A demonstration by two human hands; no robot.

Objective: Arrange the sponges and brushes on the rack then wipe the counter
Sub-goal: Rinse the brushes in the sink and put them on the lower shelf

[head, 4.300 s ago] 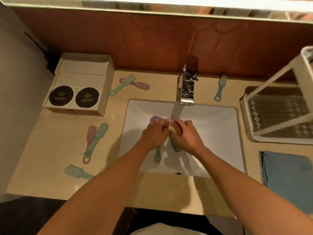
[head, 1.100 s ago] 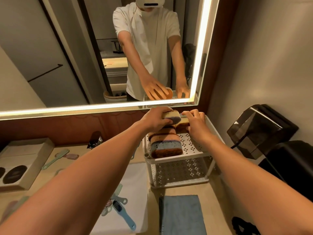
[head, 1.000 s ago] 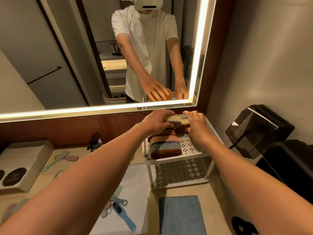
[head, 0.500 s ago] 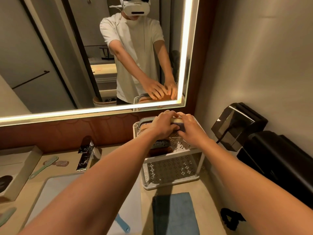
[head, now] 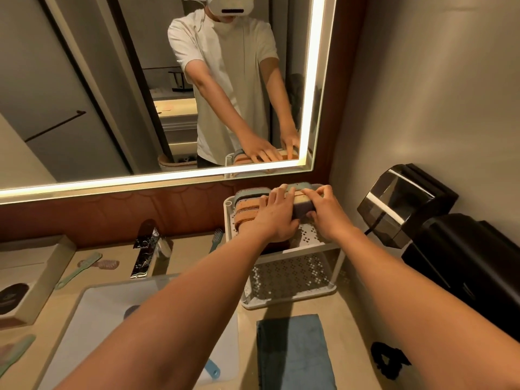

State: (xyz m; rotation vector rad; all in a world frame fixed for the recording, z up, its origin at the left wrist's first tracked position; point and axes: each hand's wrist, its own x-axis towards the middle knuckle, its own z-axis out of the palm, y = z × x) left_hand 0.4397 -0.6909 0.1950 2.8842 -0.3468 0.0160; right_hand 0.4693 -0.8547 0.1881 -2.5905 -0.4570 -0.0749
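Unlike a moment ago, I am laying my left hand (head: 277,219) flat, fingers straight, at nine o'clock of the purple-and-tan rectangular sponge (head: 303,207), my right hand (head: 327,218) pinching its three o'clock end on the top shelf of the white perforated plastic rack (head: 311,237).

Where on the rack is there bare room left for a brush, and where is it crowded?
The lower shelf looks bare between its posts. The top shelf has a bare perforated patch front right, beside the right hand gripping a sponge. Its left and back are crowded with sponges under the left hand.
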